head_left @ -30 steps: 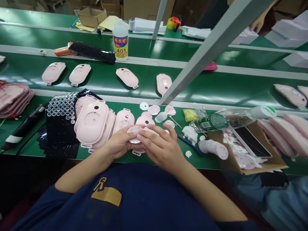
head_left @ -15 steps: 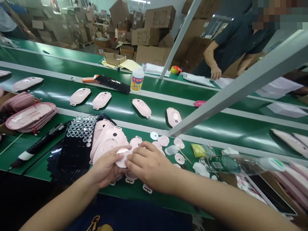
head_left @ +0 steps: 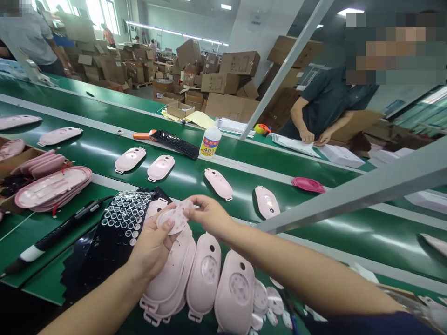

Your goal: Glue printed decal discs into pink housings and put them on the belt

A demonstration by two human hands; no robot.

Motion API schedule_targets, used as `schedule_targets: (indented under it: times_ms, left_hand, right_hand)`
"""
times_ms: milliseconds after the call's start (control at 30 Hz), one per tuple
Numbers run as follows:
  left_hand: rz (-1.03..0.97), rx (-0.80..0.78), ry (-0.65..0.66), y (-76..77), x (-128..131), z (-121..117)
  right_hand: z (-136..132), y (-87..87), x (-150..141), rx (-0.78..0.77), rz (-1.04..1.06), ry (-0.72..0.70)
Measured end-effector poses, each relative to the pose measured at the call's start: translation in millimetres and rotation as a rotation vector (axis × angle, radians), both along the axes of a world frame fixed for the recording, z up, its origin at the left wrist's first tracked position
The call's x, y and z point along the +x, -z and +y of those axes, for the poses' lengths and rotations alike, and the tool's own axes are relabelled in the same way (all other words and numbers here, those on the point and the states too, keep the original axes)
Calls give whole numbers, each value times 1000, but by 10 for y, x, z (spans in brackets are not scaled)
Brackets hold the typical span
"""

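Between the fingers of my left hand (head_left: pixel 152 249) is a thin, pale round disc (head_left: pixel 171 221) with small pinkish spots. My right hand (head_left: pixel 207 214) pinches a thin piece at its upper right edge; whether this is a separate film or part of the disc, I cannot tell. Below the hands lie overlapping pale pink oval plastic covers (head_left: pixel 171 274). Beside them are two more covers, one narrower (head_left: pixel 204 279) and one nearer my right arm (head_left: pixel 234 293), each with a round recess and a dark hole. Several loose round discs (head_left: pixel 275 300) lie to their right.
A black sheet with rings of clear stickers (head_left: pixel 101 251) lies left, beside a black corded tool (head_left: pixel 66 232). Pink covers sit on the green belt (head_left: pixel 185 184). A glue bottle (head_left: pixel 210 142) stands behind. A grey post (head_left: pixel 349 190) slants across the right. A co-worker (head_left: pixel 321 111) handles papers.
The view has tilted up. My right hand has gone from cupping the disc's side to pinching at its upper right edge. The disc, plain white before, now shows pinkish spots.
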State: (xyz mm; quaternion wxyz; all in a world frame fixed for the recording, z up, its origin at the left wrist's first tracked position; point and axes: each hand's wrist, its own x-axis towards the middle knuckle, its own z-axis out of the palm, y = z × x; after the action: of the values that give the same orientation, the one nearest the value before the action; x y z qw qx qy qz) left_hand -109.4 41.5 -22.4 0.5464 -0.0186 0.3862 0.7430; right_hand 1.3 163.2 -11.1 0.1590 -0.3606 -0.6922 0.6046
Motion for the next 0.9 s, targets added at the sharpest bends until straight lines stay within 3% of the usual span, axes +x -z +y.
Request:
schedule_targets:
  times_ms: [167, 267, 333, 467, 567, 900]
  left_hand:
    - [51, -72, 89, -77, -191, 151]
    - [79, -93, 123, -125, -250, 153]
    - [84, -109, 123, -129, -264, 143]
    - [73, -144, 133, -76, -279, 137]
    - [79, -134, 169, -41, -292, 132]
    - [122, -152, 212, -46, -272, 115]
  right_hand:
    - [1223, -103, 91, 109, -309, 93]
    - [1901, 18, 253, 212, -592, 173]
    - [2161, 180, 336, 278, -745, 190]
    - [2361, 494, 393, 390, -941, 148]
    - [2433, 616, 401, 437, -1035, 112]
    - [2522, 688, 447, 493, -1214, 80]
